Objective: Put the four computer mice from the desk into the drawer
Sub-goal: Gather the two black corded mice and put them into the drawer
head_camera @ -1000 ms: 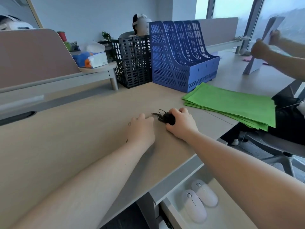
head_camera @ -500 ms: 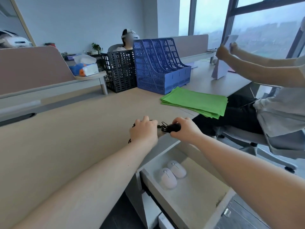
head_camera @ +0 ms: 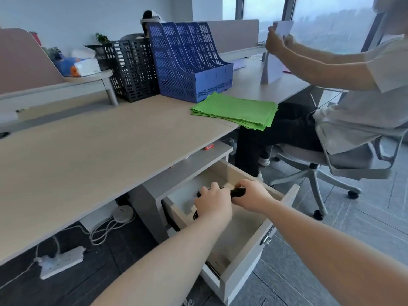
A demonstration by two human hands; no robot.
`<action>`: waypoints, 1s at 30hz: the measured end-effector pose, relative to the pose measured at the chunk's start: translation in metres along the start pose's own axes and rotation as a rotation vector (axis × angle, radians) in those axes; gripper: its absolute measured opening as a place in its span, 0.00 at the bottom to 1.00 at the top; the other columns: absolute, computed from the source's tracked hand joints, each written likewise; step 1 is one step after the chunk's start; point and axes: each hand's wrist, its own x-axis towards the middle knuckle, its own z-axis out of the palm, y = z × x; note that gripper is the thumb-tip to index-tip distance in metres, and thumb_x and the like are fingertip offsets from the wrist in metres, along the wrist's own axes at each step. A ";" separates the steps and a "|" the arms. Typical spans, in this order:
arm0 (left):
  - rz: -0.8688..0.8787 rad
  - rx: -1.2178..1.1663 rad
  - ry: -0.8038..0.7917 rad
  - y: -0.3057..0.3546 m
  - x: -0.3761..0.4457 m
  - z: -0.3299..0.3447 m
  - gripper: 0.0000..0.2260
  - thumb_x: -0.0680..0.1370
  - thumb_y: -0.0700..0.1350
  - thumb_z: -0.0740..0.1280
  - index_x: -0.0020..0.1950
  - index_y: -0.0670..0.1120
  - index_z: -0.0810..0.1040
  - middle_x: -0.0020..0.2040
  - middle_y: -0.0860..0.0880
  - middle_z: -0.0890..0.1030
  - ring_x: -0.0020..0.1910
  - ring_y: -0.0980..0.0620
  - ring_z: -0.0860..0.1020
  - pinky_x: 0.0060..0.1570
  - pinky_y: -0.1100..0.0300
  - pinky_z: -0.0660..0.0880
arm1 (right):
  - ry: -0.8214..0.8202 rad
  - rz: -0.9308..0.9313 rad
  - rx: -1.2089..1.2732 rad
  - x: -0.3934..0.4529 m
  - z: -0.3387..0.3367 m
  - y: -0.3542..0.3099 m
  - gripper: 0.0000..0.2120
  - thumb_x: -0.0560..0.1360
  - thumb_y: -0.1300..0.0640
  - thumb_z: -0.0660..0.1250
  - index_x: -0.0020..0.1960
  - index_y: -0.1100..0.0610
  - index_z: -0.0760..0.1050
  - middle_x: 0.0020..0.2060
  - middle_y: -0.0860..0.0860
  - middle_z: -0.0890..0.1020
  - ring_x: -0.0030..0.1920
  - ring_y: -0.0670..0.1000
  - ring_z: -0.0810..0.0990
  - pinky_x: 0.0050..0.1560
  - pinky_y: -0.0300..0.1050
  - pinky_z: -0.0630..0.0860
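Both my hands are down inside the open drawer (head_camera: 280,202) under the desk (head_camera: 92,146). My right hand (head_camera: 254,195) is closed around a black wired mouse (head_camera: 238,192). My left hand (head_camera: 213,204) is closed on another black mouse, of which only a dark edge (head_camera: 199,193) and a loop of black cable (head_camera: 195,215) show. The two white mice seen earlier in the drawer are hidden under my hands. No mouse lies on the desk top.
A blue file rack (head_camera: 189,60), a black mesh rack (head_camera: 132,69) and a stack of green folders (head_camera: 236,111) stand at the desk's far side. A person on an office chair (head_camera: 331,160) sits to the right holding paper. A power strip (head_camera: 61,261) and cables lie on the floor.
Both hands have lifted the two black mice off the desk edge and lowered them into the drawer, now covering the two white mice. My view has tilted down.
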 end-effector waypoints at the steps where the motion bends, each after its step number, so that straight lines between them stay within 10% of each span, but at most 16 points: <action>1: -0.005 0.013 -0.020 0.001 0.003 0.006 0.13 0.80 0.43 0.61 0.64 0.51 0.73 0.63 0.46 0.69 0.63 0.41 0.66 0.57 0.47 0.72 | -0.016 0.009 0.003 0.002 0.002 0.003 0.17 0.66 0.49 0.71 0.53 0.53 0.76 0.52 0.54 0.80 0.49 0.55 0.79 0.43 0.44 0.74; 20: -0.121 0.030 -0.115 0.012 0.033 0.101 0.16 0.81 0.39 0.56 0.69 0.44 0.68 0.69 0.41 0.67 0.67 0.36 0.64 0.51 0.45 0.78 | -0.283 0.060 -0.218 0.044 0.057 0.034 0.21 0.76 0.51 0.62 0.68 0.53 0.67 0.66 0.59 0.62 0.59 0.62 0.75 0.63 0.53 0.74; 30: -0.149 -0.207 -0.214 0.011 0.044 0.118 0.25 0.76 0.48 0.68 0.70 0.45 0.66 0.69 0.43 0.65 0.69 0.39 0.62 0.65 0.48 0.70 | -0.374 0.057 -0.333 0.052 0.064 0.040 0.23 0.76 0.55 0.61 0.71 0.55 0.64 0.66 0.59 0.63 0.60 0.63 0.74 0.64 0.54 0.74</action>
